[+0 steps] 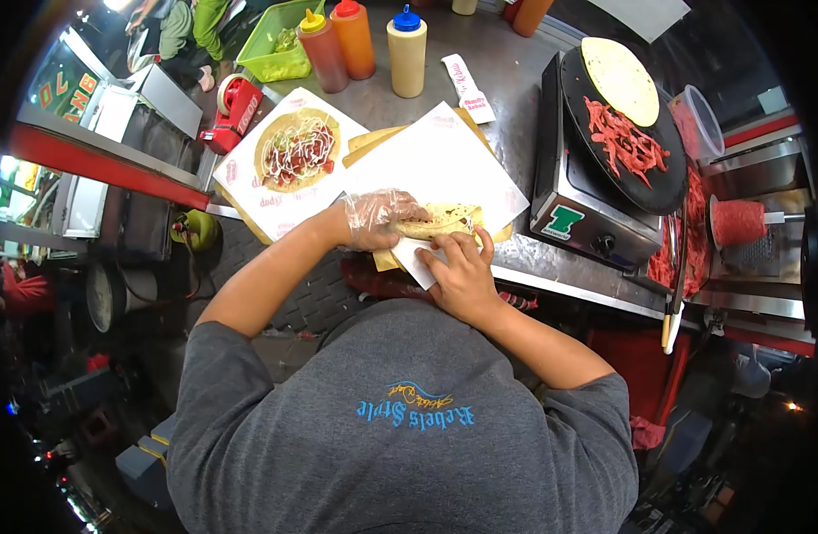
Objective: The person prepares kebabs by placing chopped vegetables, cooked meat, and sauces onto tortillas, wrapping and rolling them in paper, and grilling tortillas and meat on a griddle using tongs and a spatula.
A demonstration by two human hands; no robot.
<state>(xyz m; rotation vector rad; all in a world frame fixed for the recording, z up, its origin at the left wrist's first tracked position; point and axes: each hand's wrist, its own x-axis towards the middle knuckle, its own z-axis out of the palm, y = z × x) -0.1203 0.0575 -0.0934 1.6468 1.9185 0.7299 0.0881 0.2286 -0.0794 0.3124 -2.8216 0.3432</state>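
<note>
A rolled kebab wrap (451, 216) lies along the near edge of a white paper sheet (444, 165) on the counter. Around its left end are the fingers of my left hand (379, 219), which wears a clear plastic glove. My bare right hand (464, 274) grips the wrap's near side at the right, its fingers curled over the wrap and the paper's near edge. To the left, an open tortilla (295, 151) rests flat on another printed paper sheet (240, 187), topped with filling and white sauce. My palms hide part of the wrap's underside.
Sauce bottles, among them a blue-capped one (407, 55), stand at the back beside a green basket (280, 40). A red tape dispenser (233, 114) sits left. On the right, a griddle (636, 178) holds a tortilla and red meat strips (622, 138); a knife (676, 311) lies beyond.
</note>
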